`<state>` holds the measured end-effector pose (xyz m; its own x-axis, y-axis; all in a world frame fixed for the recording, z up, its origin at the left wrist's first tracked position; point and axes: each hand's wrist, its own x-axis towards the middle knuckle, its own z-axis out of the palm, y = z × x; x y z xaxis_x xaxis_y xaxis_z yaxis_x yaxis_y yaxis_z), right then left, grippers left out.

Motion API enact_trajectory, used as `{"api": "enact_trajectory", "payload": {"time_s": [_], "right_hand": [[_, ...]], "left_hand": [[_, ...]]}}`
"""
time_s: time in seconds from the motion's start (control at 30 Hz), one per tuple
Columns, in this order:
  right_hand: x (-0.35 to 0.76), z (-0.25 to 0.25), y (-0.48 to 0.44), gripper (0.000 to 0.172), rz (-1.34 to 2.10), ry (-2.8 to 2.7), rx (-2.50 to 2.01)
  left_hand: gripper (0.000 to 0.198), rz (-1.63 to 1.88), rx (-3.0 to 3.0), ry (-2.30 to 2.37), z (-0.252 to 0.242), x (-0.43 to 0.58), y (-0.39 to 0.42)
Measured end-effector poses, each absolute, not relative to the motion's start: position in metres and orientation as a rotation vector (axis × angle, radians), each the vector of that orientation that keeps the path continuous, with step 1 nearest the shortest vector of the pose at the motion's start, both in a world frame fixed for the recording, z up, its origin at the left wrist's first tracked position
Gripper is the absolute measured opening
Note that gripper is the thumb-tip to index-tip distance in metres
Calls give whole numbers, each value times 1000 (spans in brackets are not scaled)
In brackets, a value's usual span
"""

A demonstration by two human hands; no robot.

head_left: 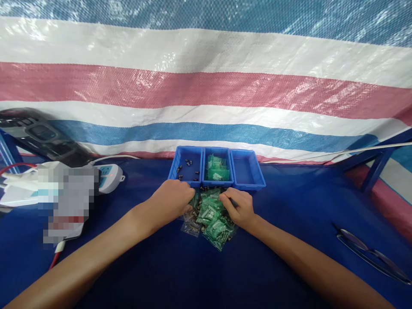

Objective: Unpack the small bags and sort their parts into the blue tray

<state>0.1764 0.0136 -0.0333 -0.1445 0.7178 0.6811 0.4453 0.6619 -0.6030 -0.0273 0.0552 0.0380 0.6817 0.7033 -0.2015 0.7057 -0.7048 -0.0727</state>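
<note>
Green bags [213,218], left hand [172,200] curled alongside, right hand [240,208] pinching one

From here I see a loose pile of small bags [214,216] lying on the blue cloth, just in front of the row of blue trays [249,186]. Most bags are green-tinted and crumpled, overlapping at odd angles; a couple of clear bags [190,227] lie flat at the lower left edge. Each seems to hold small dark screws, though the view is too coarse to be sure.
</note>
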Motion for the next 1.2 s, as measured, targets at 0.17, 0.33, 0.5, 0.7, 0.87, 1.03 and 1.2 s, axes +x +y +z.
{"api": "enact_trajectory", "payload": {"time_s": [0.17,0.33,0.5,0.7,0.87,1.03,1.2], "right_hand": [[176,-32,14,26,301,-1788,-939],[176,-32,14,26,303,-1806,-956],[177,-33,14,25,312,-1802,-941],[176,-32,14,27,295,-1802,-953],[176,-31,14,27,303,-1809,-950],[176,-32,14,26,304,-1808,-956],[176,-33,14,25,320,-1806,-933]], "left_hand": [[20,-184,2849,1200,41,-19,46],[29,-119,2793,1235,37,-8,41],[36,-169,2708,1360,31,-2,43],[37,-146,2655,1420,29,-1,44],[30,-130,2656,1435,26,0,45],[25,-118,2636,1440,25,0,45],[21,-100,2606,1443,24,-1,46]]}}
